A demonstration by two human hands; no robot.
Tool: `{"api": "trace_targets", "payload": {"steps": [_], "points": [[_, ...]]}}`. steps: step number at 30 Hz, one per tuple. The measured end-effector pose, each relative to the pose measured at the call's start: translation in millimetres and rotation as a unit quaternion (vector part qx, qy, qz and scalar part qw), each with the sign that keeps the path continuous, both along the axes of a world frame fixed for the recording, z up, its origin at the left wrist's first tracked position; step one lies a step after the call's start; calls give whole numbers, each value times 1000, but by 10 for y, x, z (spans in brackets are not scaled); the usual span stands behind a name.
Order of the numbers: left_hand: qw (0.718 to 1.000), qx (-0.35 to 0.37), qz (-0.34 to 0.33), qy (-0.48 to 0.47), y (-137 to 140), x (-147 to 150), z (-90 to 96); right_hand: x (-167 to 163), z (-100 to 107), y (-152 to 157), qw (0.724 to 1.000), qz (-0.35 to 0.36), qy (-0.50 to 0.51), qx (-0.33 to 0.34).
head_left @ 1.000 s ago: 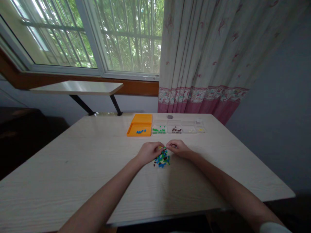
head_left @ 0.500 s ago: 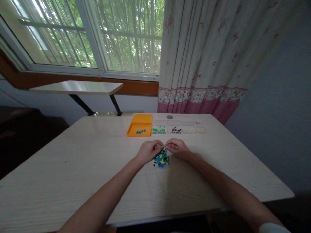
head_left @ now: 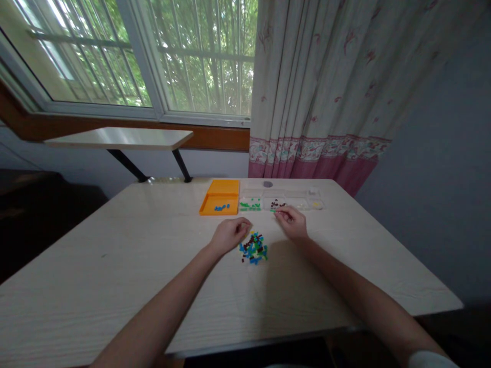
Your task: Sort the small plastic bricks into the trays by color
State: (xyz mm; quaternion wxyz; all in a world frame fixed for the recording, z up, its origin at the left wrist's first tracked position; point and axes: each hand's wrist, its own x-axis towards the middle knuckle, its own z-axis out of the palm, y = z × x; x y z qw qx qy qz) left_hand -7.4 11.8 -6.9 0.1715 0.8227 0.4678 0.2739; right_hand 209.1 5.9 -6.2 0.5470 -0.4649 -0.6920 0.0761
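Since the last frame, the right hand (head_left: 293, 223) has moved forward from the mixed brick pile (head_left: 255, 250) to the clear compartment tray (head_left: 253, 193). Its thumb and fingertips pinch a green brick (head_left: 273, 210), which projects left before the dark brown pieces (head_left: 276, 203). The left hand (head_left: 229, 235) curls beside the pile; whether it grips anything, I cannot tell. Left of the tray, an open orange box (head_left: 207, 205) contains blue bricks (head_left: 221, 208). The right hand partly blocks the tray's front edge.

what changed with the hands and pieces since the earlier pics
The right hand moved forward and right, to the clear boxes, a green piece at its fingertips. The left hand shifted slightly left. The pile of pieces and orange box stayed put.
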Motion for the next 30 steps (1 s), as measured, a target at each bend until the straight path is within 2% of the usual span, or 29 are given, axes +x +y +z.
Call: {"api": "trace_targets", "payload": {"steps": [30], "points": [[1000, -9, -9, 25, -26, 16, 8, -9, -7, -6, 1000, 5, -16, -26]]}}
